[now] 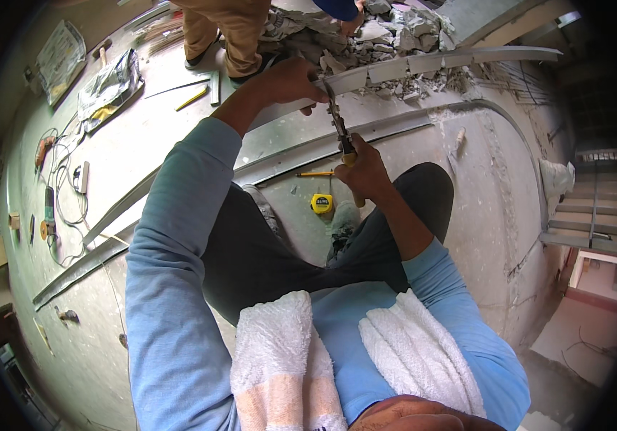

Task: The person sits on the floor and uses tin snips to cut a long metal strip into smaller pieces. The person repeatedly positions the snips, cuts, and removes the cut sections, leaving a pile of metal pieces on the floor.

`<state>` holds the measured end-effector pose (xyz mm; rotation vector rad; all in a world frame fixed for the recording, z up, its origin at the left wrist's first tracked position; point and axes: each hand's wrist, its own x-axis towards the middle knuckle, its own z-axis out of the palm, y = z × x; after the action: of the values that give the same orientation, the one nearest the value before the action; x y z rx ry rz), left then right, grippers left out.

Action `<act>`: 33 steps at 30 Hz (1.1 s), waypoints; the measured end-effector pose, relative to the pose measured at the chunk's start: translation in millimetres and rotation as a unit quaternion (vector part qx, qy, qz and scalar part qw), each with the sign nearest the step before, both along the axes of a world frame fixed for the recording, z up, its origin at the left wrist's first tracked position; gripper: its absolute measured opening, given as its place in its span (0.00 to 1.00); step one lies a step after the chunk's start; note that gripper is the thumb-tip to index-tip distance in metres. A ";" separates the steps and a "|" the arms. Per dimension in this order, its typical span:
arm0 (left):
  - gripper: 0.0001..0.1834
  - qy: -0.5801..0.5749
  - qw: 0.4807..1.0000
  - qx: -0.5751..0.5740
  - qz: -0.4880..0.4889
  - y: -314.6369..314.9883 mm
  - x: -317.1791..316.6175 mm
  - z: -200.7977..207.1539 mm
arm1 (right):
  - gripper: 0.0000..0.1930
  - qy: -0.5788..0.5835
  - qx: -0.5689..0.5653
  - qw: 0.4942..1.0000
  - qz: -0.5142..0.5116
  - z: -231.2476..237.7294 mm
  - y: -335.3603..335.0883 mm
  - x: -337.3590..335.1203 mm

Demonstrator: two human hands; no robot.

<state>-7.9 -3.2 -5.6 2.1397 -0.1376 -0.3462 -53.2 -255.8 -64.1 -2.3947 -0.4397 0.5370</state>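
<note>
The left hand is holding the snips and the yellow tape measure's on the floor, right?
No, the head view shows the right hand holding the snips; the left hand holds a metal strip. The yellow tape measure is on the floor.

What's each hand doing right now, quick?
Left hand: closed on the metal strip.
Right hand: closed around the handles of the snips.

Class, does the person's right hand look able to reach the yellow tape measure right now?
Probably yes: the yellow tape measure lies uncovered on the floor near the right hand. That hand grips the snips, though, so it would likely have to release them first.
</note>
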 end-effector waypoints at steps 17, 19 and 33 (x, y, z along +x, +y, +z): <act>0.20 -0.022 0.999 0.045 -0.009 1.9 6.0 -8.1 | 0.21 -0.018 0.013 1.000 0.003 -8.0 0.5 -1.4; 0.21 -0.006 1.000 0.029 -0.007 1.3 5.4 -7.1 | 0.21 -0.020 0.039 0.999 0.001 -11.0 0.9 -1.2; 0.20 0.007 1.000 -0.014 0.013 18.0 0.5 -9.6 | 0.28 0.075 0.209 0.975 0.025 -34.2 -21.0 11.2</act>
<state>-7.4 14.8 -15.2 2.1089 -0.1058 -0.3431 -42.0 -276.8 -98.3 -1.9315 -0.4933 0.5795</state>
